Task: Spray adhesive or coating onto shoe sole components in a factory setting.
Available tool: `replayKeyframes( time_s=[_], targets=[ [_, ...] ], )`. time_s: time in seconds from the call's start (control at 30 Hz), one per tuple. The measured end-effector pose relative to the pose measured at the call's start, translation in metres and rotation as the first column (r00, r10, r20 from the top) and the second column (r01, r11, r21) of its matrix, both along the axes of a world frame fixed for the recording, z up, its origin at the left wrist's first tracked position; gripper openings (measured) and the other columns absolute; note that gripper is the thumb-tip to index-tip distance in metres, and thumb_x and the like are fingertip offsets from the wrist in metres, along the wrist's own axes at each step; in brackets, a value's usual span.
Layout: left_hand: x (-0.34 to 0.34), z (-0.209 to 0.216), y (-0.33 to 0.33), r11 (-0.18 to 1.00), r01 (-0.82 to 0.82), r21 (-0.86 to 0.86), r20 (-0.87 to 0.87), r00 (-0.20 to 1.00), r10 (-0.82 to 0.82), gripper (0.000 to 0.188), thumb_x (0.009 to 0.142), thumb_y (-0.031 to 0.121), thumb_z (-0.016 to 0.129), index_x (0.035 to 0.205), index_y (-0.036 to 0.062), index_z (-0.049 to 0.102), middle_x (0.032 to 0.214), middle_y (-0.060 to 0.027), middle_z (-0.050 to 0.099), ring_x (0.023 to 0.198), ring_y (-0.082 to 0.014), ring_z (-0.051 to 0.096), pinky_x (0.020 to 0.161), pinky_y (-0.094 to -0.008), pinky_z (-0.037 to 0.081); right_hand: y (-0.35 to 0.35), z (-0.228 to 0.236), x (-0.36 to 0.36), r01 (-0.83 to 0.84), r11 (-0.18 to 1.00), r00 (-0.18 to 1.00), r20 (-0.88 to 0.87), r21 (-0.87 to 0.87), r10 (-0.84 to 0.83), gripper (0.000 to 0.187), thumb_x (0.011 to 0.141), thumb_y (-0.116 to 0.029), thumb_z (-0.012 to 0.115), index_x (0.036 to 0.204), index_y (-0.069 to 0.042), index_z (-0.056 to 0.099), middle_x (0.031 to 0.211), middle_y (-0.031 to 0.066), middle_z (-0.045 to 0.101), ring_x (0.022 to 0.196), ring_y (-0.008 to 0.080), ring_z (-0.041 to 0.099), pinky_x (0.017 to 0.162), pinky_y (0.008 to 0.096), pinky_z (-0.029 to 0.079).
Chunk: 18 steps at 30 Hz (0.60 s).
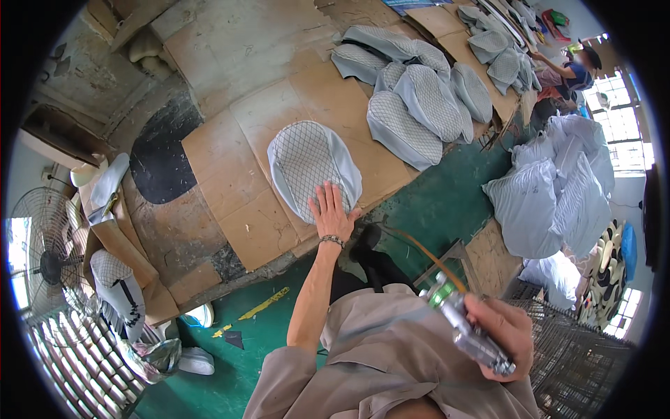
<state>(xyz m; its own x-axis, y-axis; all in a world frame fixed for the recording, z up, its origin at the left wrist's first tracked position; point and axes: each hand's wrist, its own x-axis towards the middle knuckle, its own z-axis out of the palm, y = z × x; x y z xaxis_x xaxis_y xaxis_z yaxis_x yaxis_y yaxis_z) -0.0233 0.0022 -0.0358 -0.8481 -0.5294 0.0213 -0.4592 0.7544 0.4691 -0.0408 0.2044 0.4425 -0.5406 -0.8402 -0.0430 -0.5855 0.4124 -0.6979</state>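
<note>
A grey oval cover (305, 155) with a quilted diamond pattern and smooth pale sides lies on flattened cardboard (223, 157) at the table's near edge. On its lower right part rests my left hand (335, 222), palm down with fingers spread, a dark bracelet at the wrist. My right hand (508, 328) is wrapped round a metal spray gun (464, 328) with a green fitting, held in front of my body, away from the cover. An orange-brown hose (429, 255) runs behind the gun; its joint with the gun is hard to see.
Several similar covers (422, 98) are heaped farther right on the table. White stuffed sacks (548, 192) stand at the right, past the green floor (436, 202). A caged fan (52, 269) and cardboard box (122, 244) stand left. Another person (576, 73) is at the far right.
</note>
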Motion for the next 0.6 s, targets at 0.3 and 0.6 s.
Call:
replayKeyframes(
  time_s=[0.3,0.6],
  targets=[
    [0.012,0.009,-0.003,0.997,0.020,0.069,-0.146,0.989,-0.009,0.086,0.095,0.040,0.072,0.160,-0.0028,0.035,0.170,-0.0225,0.031,0.158,-0.0460,0.024,0.127,-0.0642,0.015,0.023,-0.001,0.005,0.072,0.997,0.997,0.015,0.020,-0.072,0.063,0.074,-0.004,0.080,0.133,0.010,0.066,0.090,0.0195,0.069,0.072,0.0281,0.069,0.067,0.0331,0.054],
    [0.105,0.048,0.040,0.774,0.021,0.633,-0.123,0.990,0.074,0.031,0.100,0.023,0.068,0.124,0.0045,0.072,0.102,-0.0165,0.078,0.096,-0.0323,0.076,0.085,-0.0420,0.059,0.063,-0.010,-0.011,0.011,1.000,0.998,0.069,0.000,-0.011,0.063,0.073,-0.006,0.081,0.133,0.008,0.067,0.091,0.0176,0.070,0.074,0.0273,0.070,0.069,0.0316,0.054]
  ],
)
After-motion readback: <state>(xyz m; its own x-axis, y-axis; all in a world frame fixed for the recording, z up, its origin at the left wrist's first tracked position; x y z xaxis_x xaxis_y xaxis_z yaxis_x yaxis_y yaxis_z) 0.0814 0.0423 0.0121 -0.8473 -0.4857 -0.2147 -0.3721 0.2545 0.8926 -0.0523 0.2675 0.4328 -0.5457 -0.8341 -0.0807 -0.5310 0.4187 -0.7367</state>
